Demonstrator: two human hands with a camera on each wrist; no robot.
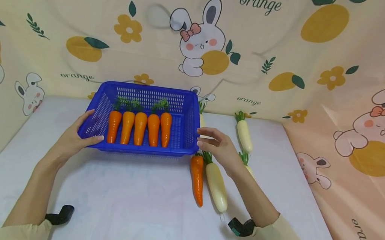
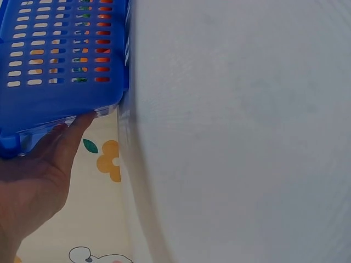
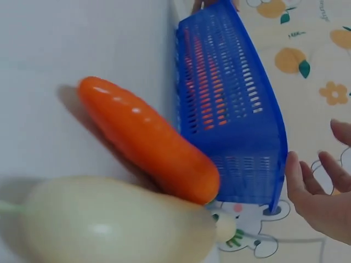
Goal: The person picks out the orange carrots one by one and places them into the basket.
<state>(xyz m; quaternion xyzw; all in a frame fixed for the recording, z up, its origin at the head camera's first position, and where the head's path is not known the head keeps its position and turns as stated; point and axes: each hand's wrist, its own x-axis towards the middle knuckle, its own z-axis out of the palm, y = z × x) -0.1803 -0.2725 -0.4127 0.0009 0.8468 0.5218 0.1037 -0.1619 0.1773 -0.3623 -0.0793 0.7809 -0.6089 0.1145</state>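
Observation:
A blue plastic basket point(image 1: 142, 150) with slotted walls holds several orange carrots point(image 1: 140, 127) in a row, green tops toward the back. My left hand point(image 1: 76, 135) grips its left end, thumb over the front rim; in the left wrist view the fingers point(image 2: 77, 134) reach under that rim. My right hand point(image 1: 219, 146) is at the basket's right end, with fingertips right at the rim and the fingers loosely bent, the thumb apart in the right wrist view. Below this hand lie a loose carrot point(image 1: 196, 180) and a white radish point(image 1: 217, 188), side by side on the table.
Another white radish point(image 1: 244, 135) lies at the back right of the white table point(image 1: 121, 205). One more radish point(image 1: 249, 169) is partly hidden by my right forearm, and another behind the basket's right end. A printed cloth point(image 1: 151, 41) hangs behind and beside the table.

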